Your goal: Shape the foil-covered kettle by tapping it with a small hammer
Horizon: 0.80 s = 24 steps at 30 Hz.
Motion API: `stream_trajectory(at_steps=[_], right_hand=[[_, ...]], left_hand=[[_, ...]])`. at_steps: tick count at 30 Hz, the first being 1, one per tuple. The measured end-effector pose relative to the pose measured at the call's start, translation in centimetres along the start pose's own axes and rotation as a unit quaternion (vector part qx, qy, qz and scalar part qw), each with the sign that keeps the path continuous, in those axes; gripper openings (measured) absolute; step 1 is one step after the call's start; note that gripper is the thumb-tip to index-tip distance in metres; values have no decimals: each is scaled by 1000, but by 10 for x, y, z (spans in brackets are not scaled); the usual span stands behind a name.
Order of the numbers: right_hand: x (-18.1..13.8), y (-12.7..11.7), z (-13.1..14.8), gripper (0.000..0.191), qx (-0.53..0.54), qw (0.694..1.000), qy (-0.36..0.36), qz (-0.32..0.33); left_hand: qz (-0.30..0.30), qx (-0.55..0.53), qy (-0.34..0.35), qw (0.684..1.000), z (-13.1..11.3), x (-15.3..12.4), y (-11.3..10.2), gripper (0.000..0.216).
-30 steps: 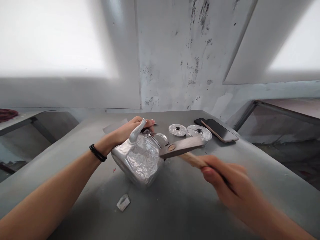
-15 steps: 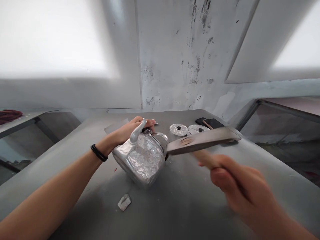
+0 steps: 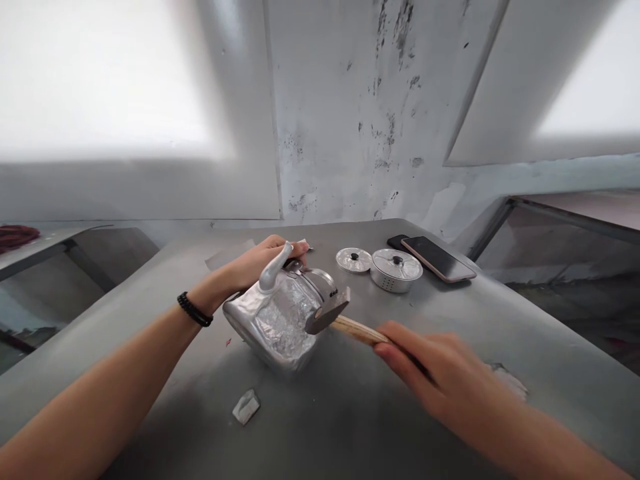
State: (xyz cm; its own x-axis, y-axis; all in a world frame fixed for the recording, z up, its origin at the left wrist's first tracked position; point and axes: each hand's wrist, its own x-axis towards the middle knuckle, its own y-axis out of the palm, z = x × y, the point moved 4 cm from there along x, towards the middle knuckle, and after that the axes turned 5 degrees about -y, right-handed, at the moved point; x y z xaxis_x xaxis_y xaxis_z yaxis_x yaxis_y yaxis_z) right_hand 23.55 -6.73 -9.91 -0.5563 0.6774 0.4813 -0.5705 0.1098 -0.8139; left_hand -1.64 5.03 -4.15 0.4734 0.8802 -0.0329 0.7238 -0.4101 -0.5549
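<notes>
A dented, shiny aluminium kettle (image 3: 273, 320) lies tilted on the table, its spout (image 3: 275, 267) pointing up. My left hand (image 3: 263, 260) is closed around the kettle's handle at the back; most of that grip is hidden under the fingers. In my right hand (image 3: 425, 360) is a hammer, gripped by its wooden handle (image 3: 360, 330). The dark metal hammer head (image 3: 327, 312) is at the kettle's right side, overlapping it in view; I cannot tell whether it touches.
Behind the kettle stand a round lid (image 3: 353, 260) and a perforated metal strainer (image 3: 395, 277) with a black-knobbed lid. Phones (image 3: 440, 259) lie to their right. A crumpled whitish piece (image 3: 246, 407) is on the grey table (image 3: 310, 440) in front, another (image 3: 509, 381) beside my right forearm.
The hammer has swung down and left, from in front of the strainer and phones to the kettle's side. My left hand and the kettle stay almost in place.
</notes>
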Motion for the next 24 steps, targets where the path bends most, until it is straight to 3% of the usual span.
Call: stream_trajectory(at_steps=[3, 7, 12, 18, 24], right_hand=[[-1, -2, 0, 24, 21, 1000, 13, -5], [-4, -10, -3, 26, 98, 991, 36, -89], [0, 5, -3, 29, 17, 1000, 24, 7], [-5, -5, -4, 28, 72, 994, 41, -73], [1, 4, 0, 32, -36, 999, 12, 0]], left_hand=[[-7, 0, -4, 1000, 1, 0, -1, 55], [-5, -13, 9, 1000, 0, -2, -1, 52], [-7, -2, -3, 1000, -4, -2, 1, 54], [-36, -10, -16, 999, -6, -4, 2, 46], [-22, 6, -25, 999, -4, -2, 1, 52]])
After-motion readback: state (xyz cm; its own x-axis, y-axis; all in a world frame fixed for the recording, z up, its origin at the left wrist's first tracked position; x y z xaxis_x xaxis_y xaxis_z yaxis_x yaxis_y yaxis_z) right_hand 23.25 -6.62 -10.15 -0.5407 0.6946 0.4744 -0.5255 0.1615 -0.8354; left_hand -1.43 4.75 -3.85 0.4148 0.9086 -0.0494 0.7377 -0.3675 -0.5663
